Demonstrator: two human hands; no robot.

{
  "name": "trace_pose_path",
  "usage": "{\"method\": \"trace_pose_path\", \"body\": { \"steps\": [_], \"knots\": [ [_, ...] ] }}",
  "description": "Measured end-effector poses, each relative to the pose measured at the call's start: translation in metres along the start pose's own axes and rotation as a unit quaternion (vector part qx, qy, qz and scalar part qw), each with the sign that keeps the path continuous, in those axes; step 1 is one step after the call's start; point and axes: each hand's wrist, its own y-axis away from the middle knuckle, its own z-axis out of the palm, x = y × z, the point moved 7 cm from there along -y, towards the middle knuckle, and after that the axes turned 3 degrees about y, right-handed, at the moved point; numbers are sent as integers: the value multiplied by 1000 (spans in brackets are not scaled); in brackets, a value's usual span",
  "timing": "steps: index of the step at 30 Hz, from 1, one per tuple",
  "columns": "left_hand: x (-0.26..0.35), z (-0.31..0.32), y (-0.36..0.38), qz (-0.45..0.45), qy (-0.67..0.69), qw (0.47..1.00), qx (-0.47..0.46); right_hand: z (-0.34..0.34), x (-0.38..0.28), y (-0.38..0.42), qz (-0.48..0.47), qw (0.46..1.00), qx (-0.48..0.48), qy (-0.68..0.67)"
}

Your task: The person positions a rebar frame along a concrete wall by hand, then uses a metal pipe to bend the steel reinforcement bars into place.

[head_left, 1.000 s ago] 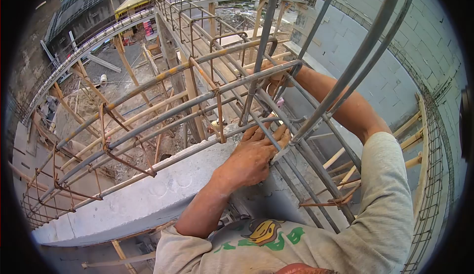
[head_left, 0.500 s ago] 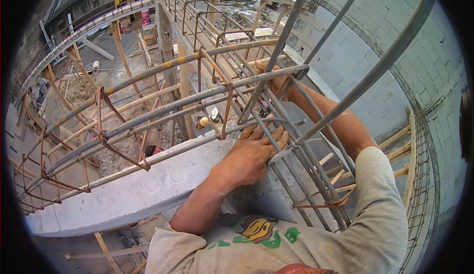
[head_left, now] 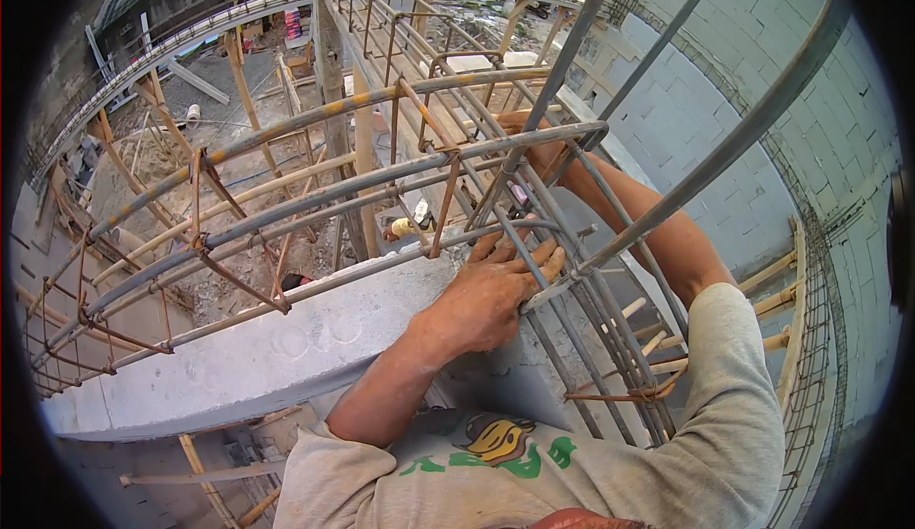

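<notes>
Steel bars tied into a cage fill the middle of the view. My left hand (head_left: pixel 477 305) is at the corner where the cages meet, above the concrete ledge. Its fingers curl among the rebar (head_left: pixel 541 331), some passing under a bar. Farther out, my right hand (head_left: pixel 541 143) reaches round the far side of the joint, close to the upright bars (head_left: pixel 558 48). Crossing bars cover much of it, so its grip is hidden. A curved bar (head_left: pixel 324 207) runs leftward from the joint, with rusty stirrups (head_left: pixel 197 200) tied along it.
The pale concrete ledge (head_left: pixel 286 348) curves below the cage. Long upright bars rise close in front of me, and a grey block wall (head_left: pixel 762 71) stands at right. Wooden props (head_left: pixel 248 100) and rubble lie below. A person's yellow sleeve (head_left: pixel 405 227) shows beyond the cage.
The view has shifted slightly, so the cage sits a little farther right and lower. My right hand has moved slightly among the bars; my left hand stays at the joint.
</notes>
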Motion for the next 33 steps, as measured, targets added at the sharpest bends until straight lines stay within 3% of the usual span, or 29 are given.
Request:
{"method": "trace_pose_path", "body": {
  "steps": [6,9,10,13,22,25,26,29,30,33],
  "knots": [
    [-1,0,0,-20,-5,999,-29,9,-6,3,52,990,-100,-84],
    [0,0,-2,-21,-7,999,-42,13,-14,3,16,991,-109,-80],
    [0,0,-2,-19,-11,999,-45,13,-14,6,26,990,-82,-110],
    [-1,-1,-2,0,1,1000,-10,5,5,-7,44,984,-120,-127],
    [0,-3,-2,9,13,1000,8,12,-6,-2,-1,997,-27,-78],
    [-1,0,-2,-7,-7,999,-37,17,-13,3,-16,995,-22,-92],
    [-1,0,-2,-2,-7,1000,-30,17,-5,4,45,990,-22,-135],
    [-1,0,-1,10,-11,1000,-12,12,-10,3,-11,1000,-8,-16],
    [-1,1,-1,12,-17,1000,-10,13,-7,6,30,998,9,-54],
    [-2,2,-1,-1,-13,1000,-15,8,-15,9,30,999,-28,20]
  ]
}}
